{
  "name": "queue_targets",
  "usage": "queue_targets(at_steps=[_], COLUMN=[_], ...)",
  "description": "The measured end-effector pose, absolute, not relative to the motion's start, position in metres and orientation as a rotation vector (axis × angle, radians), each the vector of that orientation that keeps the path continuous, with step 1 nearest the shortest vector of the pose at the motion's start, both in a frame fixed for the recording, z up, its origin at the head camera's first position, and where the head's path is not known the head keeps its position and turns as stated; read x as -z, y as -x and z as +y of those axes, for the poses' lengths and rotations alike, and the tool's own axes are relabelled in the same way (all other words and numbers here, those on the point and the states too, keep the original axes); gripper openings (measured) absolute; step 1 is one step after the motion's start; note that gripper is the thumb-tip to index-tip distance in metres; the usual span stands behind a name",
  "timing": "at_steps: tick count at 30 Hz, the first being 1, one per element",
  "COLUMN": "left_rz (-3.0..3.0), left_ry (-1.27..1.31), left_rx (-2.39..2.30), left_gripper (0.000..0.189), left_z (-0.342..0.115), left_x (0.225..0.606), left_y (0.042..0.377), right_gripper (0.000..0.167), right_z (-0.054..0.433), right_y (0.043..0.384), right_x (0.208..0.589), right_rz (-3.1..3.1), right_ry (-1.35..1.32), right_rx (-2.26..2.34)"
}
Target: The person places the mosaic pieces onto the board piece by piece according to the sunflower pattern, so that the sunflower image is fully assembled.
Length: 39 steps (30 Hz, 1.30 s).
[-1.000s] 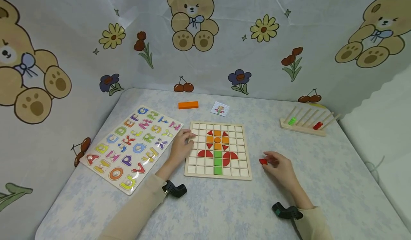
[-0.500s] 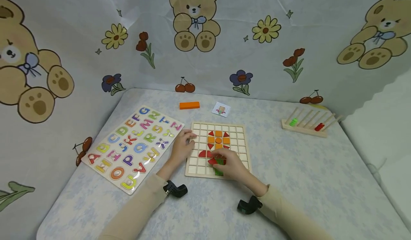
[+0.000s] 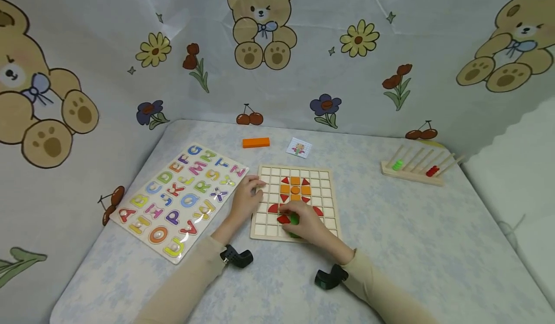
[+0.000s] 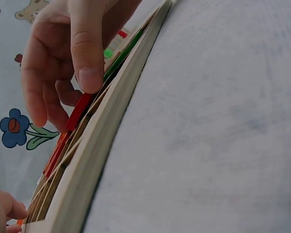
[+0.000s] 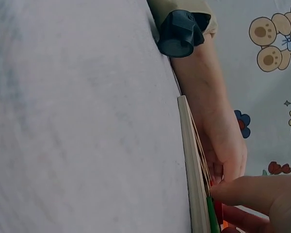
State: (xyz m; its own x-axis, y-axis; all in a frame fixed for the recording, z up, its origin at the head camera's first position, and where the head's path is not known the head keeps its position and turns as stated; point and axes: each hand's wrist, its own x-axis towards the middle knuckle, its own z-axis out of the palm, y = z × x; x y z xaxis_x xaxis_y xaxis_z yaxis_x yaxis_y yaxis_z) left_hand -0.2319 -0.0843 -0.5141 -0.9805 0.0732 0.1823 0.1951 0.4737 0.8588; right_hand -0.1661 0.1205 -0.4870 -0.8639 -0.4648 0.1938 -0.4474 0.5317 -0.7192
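A square wooden grid board (image 3: 264, 229) lies on the table, with orange, red and green pieces set in a flower-like pattern. My right hand (image 3: 310, 222) is over its lower middle, pinching a red piece (image 3: 284, 219) at a cell left of the green column (image 3: 294, 218). In the left wrist view, the thumb (image 4: 89, 77) presses on that red piece (image 4: 80, 111), which looks slightly tilted. My left hand (image 3: 247, 197) rests along the board's left edge, its fingertips touching the rim. The right hand hides part of the green column and some red pieces.
An alphabet puzzle board (image 3: 178, 203) lies to the left. Behind the grid board are an orange block (image 3: 256, 142) and a small pattern card (image 3: 298, 147). A pegged wooden rack (image 3: 412, 173) with green and red beads stands at the right. Bear-print cloth hangs behind.
From right of the board, my right hand has carried the red piece leftward over it and lowered it to a cell beside the green column. The left hand has stayed at the edge.
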Motion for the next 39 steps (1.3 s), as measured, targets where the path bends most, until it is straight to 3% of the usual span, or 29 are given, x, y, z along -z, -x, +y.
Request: queue_targets(at_steps=[14, 39], left_rz=[-2.6, -2.586], left_ry=[0.239, 0.25], left_rx=[1.53, 1.544], left_gripper=[0.024, 0.024], left_z=[-0.087, -0.092], left_x=[0.512, 0.523], left_y=[0.23, 0.232], right_gripper=[0.026, 0.019], right_z=[0.115, 0.111], right_y=[0.167, 0.166], right_x=[0.496, 0.499], right_rz=[2.785, 2.859], right_ry=[0.771, 0.926], right_rx=[1.357, 1.203])
